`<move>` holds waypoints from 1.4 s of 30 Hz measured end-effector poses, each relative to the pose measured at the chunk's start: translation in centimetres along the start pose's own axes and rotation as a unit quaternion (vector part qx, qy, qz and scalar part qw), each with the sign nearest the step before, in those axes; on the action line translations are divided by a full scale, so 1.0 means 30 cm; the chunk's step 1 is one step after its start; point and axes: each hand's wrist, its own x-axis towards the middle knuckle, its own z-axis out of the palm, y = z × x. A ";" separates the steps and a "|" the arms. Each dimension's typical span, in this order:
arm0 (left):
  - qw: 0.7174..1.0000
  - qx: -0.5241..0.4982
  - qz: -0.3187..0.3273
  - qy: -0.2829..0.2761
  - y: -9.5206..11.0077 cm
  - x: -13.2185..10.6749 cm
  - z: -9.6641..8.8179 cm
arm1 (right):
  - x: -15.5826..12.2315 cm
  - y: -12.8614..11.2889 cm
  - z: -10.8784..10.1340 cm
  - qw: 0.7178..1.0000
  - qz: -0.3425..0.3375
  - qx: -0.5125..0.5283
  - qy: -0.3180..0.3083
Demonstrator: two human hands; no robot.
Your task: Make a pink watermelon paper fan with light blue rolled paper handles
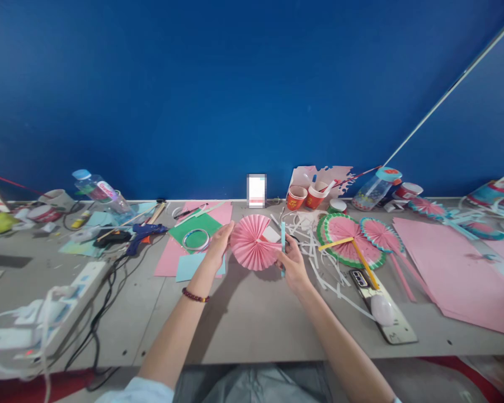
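A pink pleated paper fan (pixel 252 249) is spread nearly into a full circle above the table, with a gap at its upper right. My left hand (pixel 218 246) grips its left edge, the fingers partly hidden behind the paper. At the gap's side, my right hand (pixel 292 262) pinches the fan's other end together with an upright light-blue strip (pixel 283 238). Left of the fan lie a green sheet (pixel 212 224), a roll of tape (pixel 195 239) and a light-blue paper piece (pixel 188 267) on pink paper (pixel 165 260).
To the right lie white paper strips (pixel 319 263), a watermelon-patterned fan (pixel 344 224), a phone (pixel 396 324) and pink sheets (pixel 465 280). Paper cups (pixel 296 198) stand behind. On the left are a glue gun (pixel 145 232), a plastic bottle (pixel 104 193) and a power strip (pixel 78 302) with cables.
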 end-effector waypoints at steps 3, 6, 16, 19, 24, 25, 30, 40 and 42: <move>0.993 -0.086 -0.081 -0.018 -0.066 -0.036 0.017 | -0.004 -0.010 0.003 0.998 -0.042 -0.010 0.037; 0.978 -0.144 -0.124 -0.090 -0.119 -0.092 0.061 | -0.011 -0.011 0.008 0.996 -0.062 -0.032 0.054; 0.972 -0.199 -0.117 -0.053 -0.201 -0.119 0.117 | -0.036 -0.002 0.023 0.997 -0.064 -0.049 -0.003; 0.966 -0.215 -0.122 -0.078 -0.194 -0.127 0.112 | -0.041 0.004 0.014 0.997 -0.042 -0.050 -0.045; 0.960 -0.224 -0.125 -0.115 -0.179 -0.149 0.115 | -0.046 0.006 0.012 0.989 -0.036 -0.094 -0.110; 0.959 -0.222 -0.127 -0.122 -0.180 -0.151 0.115 | -0.047 0.006 0.014 0.988 -0.034 -0.098 -0.117; 0.953 -0.226 -0.135 -0.149 -0.193 -0.152 0.111 | -0.047 0.010 0.023 0.987 -0.024 -0.100 -0.127; 0.946 -0.162 -0.080 -0.268 -0.157 -0.167 0.115 | -0.051 0.005 0.018 0.986 0.005 -0.085 -0.142; 0.940 -0.159 -0.082 -0.290 -0.149 -0.171 0.117 | -0.049 0.005 0.014 0.987 0.012 -0.081 -0.141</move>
